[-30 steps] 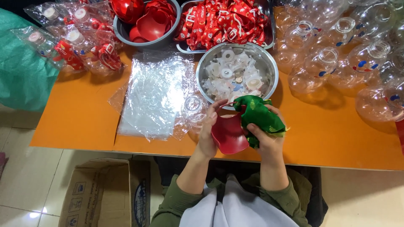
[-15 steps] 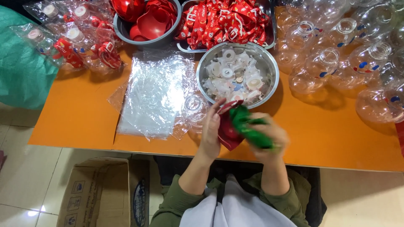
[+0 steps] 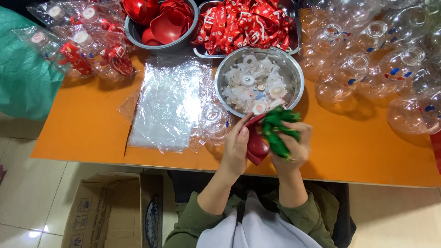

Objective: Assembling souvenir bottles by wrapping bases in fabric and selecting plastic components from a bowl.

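Observation:
My left hand [image 3: 236,147] grips a red plastic half-shell [image 3: 255,148] at the near edge of the orange table [image 3: 87,128]. My right hand [image 3: 294,149] holds a crumpled green cloth [image 3: 277,130] and presses it against the red shell. A clear round bottle [image 3: 214,120] lies on the table just left of my left hand. Right behind my hands stands a steel bowl [image 3: 294,69] filled with small clear and white plastic caps.
A stack of clear plastic bags [image 3: 167,103] lies to the left. Behind are a grey bowl of red shells [image 3: 161,23], a tray of red ribbons [image 3: 243,23], bagged bottles [image 3: 78,41] and several clear round bottles [image 3: 367,64]. A cardboard box [image 3: 115,213] sits on the floor.
My hands have turned the red shell more upright. The green cloth has moved from the shell's right side onto its top, nearer the steel bowl.

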